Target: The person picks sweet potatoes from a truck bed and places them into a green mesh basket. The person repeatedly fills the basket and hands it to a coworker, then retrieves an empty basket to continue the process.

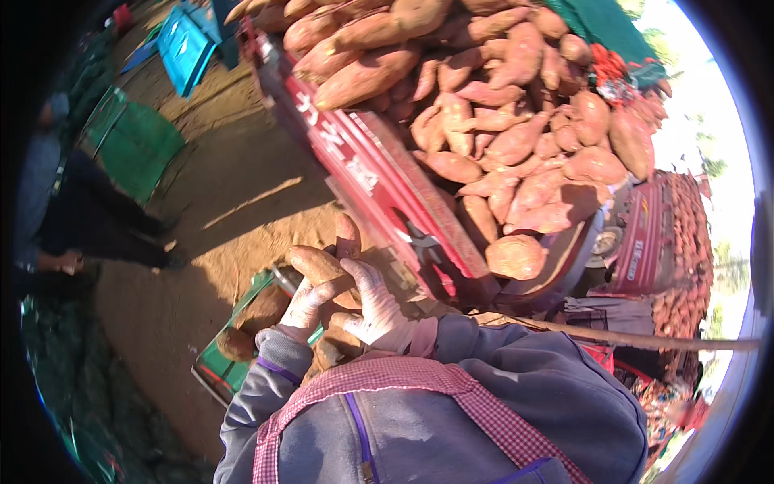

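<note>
My left hand [304,310], in a thin pale glove, grips a long sweet potato [314,264] from below, its thumb across the near end. My right hand [380,305], gloved alike, curls its fingers over the right end of the same sweet potato. A second sweet potato [347,235] sticks up just beyond my right fingertips; what supports it is hidden. Below my hands stands a green-sided basket [227,363] with a metal frame, and several sweet potatoes [260,310] are in it. My forearms and front hide part of the basket.
A red truck bed side [387,181] rises ahead on the right, with sweet potatoes [508,133] heaped behind it. Another loaded red vehicle [644,236] stands farther right. A person [78,206] is at left, near a green basket [133,148]. Blue crates [184,51] lie farther off.
</note>
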Motion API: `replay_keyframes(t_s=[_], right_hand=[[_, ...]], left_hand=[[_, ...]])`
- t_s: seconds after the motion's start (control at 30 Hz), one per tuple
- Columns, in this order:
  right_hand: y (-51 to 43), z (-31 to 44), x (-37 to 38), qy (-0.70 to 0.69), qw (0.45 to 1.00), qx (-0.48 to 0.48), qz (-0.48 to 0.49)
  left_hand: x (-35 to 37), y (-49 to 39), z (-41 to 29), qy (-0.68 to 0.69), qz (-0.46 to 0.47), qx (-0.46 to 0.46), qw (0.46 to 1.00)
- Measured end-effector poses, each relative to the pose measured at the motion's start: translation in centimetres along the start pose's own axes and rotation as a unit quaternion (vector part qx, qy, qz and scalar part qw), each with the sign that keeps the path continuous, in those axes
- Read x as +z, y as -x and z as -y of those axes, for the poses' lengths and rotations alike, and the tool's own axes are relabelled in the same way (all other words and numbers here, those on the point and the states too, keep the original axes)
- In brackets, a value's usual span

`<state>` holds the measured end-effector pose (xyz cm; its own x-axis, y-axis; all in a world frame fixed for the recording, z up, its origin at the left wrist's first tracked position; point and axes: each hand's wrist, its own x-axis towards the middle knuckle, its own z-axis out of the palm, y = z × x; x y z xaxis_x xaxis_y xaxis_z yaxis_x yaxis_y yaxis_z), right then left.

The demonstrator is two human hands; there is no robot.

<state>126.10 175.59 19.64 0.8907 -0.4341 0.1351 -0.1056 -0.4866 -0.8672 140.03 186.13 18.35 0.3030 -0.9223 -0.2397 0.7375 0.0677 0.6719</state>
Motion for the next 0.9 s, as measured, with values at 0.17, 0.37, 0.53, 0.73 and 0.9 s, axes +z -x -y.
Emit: replay_keyframes(t_s=[0.17, 0.37, 0.53, 0.73, 0.9], right_hand=[[5.3, -2.9, 6.3, -0.2, 0.947, 0.117, 0.222], [6.9, -3.6, 7.1, -0.213, 0.881, 0.251, 0.34], [8.8, -6.3, 4.5, -0.133, 0.875, 0.33, 0.328], [9.1, -6.4, 2.8, -0.118, 0.869, 0.379, 0.295], [9.7, -7.0, 1.8, -0.033, 0.894, 0.307, 0.325]], left_hand=[[-6.3, 10.4, 1.9, -0.109, -0.168, -0.151, 0.968], [-10.0, 16.0, 1.8, -0.475, -0.126, -0.098, 0.866], [-15.7, 17.5, 0.7, -0.736, -0.083, -0.163, 0.652], [-20.0, 10.2, 2.8, -0.784, 0.01, -0.284, 0.551], [-22.4, 5.7, 12.5, -0.793, -0.157, -0.277, 0.52]])
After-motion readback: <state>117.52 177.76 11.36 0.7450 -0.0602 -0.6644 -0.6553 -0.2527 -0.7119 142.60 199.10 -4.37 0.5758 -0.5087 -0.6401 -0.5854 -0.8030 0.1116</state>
